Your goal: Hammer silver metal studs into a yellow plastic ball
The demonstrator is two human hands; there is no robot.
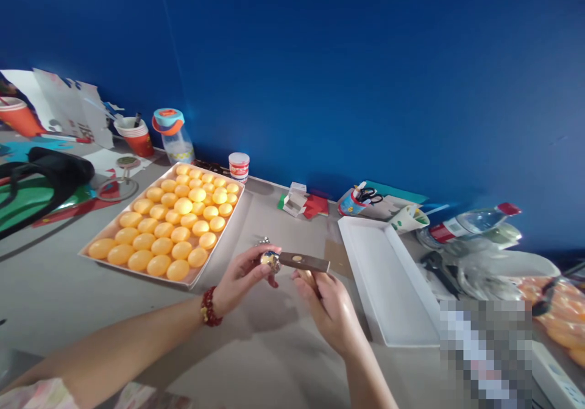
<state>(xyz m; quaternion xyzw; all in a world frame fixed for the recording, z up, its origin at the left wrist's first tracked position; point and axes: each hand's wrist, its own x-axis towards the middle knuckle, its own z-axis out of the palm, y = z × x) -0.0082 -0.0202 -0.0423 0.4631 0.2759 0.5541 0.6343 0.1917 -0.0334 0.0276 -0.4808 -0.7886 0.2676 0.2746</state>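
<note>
My left hand, with a red bead bracelet at the wrist, pinches a small shiny round object at its fingertips. My right hand is closed round the handle of a small hammer, whose dark rectangular head lies sideways just right of the shiny object, touching or almost touching it. Both hands hover above the grey tabletop, between a tray of several yellow balls on the left and a white tray on the right.
A blue wall runs behind the table. Along it stand red paper cups, a lidded jar, a small tub, folded papers, a cup with scissors and plastic bottles. A black bag lies far left.
</note>
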